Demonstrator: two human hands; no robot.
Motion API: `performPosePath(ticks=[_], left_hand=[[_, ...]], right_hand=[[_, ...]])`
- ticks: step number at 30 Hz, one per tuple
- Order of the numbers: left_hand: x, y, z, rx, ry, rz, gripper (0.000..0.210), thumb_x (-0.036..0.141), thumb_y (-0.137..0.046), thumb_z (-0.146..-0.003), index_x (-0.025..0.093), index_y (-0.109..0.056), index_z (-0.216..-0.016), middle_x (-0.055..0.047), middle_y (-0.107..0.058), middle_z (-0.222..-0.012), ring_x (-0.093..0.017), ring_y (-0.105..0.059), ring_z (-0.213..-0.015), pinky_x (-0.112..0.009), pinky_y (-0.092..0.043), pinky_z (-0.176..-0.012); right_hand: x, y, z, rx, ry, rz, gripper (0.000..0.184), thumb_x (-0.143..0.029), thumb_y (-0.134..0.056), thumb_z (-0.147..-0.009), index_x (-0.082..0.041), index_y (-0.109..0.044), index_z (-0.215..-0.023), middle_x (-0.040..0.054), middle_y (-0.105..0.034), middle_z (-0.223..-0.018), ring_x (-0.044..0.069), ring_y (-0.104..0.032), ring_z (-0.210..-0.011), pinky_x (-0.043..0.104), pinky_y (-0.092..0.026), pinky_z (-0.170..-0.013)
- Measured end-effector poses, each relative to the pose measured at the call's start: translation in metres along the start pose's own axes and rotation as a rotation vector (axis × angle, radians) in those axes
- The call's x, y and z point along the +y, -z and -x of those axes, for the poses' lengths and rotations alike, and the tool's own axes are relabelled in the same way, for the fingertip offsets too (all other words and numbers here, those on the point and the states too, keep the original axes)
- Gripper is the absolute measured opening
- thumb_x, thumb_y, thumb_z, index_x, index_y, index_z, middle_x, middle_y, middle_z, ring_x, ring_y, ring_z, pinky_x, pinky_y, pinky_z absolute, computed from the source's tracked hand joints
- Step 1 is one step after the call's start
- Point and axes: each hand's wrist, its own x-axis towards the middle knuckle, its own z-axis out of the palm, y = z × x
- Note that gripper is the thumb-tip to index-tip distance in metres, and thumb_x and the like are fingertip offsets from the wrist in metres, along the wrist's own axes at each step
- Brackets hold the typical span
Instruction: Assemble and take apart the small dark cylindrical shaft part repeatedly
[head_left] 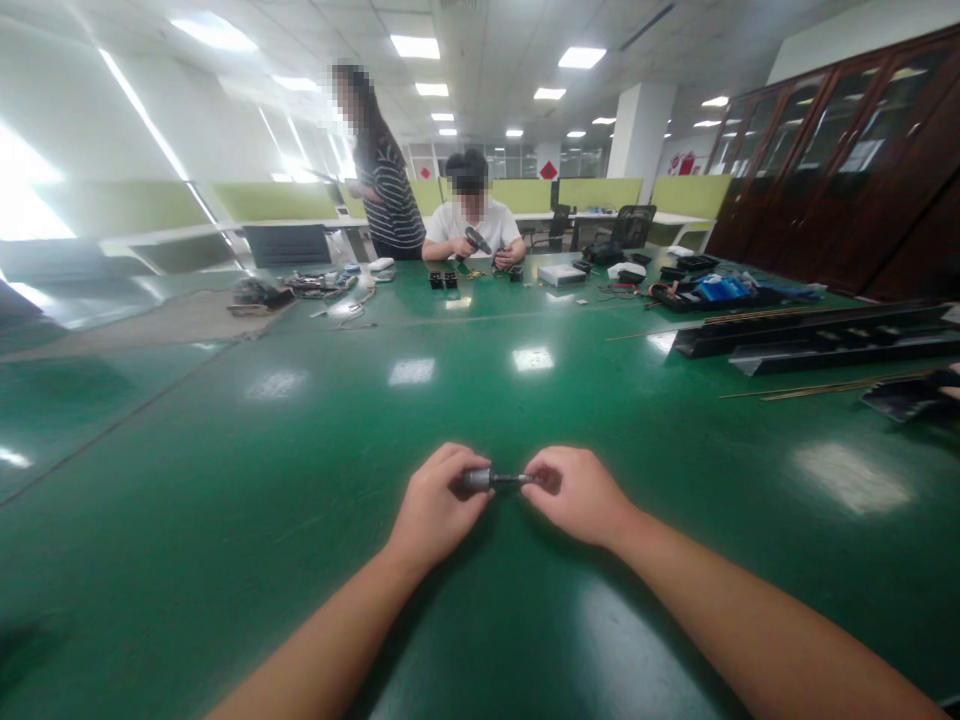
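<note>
An office turned workshop: green worktable [300, 420] strewn with parts, desk partitions [600, 190] at twelve o'clock, wooden cabinets [840, 160] at two.

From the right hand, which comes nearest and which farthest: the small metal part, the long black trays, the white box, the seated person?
1. Metal part: pinched between the right hand and left hand.
2. Black trays: to the right, mid-table.
3. White box: far across the green table.
4. Seated person: behind the far edge, just past the box.
</note>
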Motion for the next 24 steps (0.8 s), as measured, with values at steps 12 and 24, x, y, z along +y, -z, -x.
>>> performPosePath(ticks=[12, 24], left_hand=[[-0.015, -0.002, -0.008, 0.077, 0.429, 0.158, 0.040, 0.047, -0.068, -0.082, 0.019, -0.062, -0.109, -0.006, -0.072, -0.099, -0.023, -0.069, -0.089, -0.040, -0.053, -0.087], [-0.002, 0.046, 0.007, 0.162, 0.557, 0.484, 0.058, 0.057, -0.079, -0.068, 0.016, -0.062, -0.107, -0.012, -0.071, -0.114, -0.026, -0.068, -0.105, -0.041, -0.052, -0.100]], right_hand=[[0.004, -0.002, -0.001, 0.004, -0.042, -0.022, 0.009, -0.025, -0.068, -0.078, -0.021, -0.072, -0.084, 0.0011, -0.070, -0.077, 0.015, -0.061, -0.067, 0.025, -0.045, -0.064], [0.008, -0.005, -0.004, -0.005, -0.063, -0.090, 0.010, -0.022, -0.069, -0.075, -0.019, -0.072, -0.084, 0.0007, -0.071, -0.075, 0.014, -0.063, -0.066, 0.025, -0.045, -0.062]])
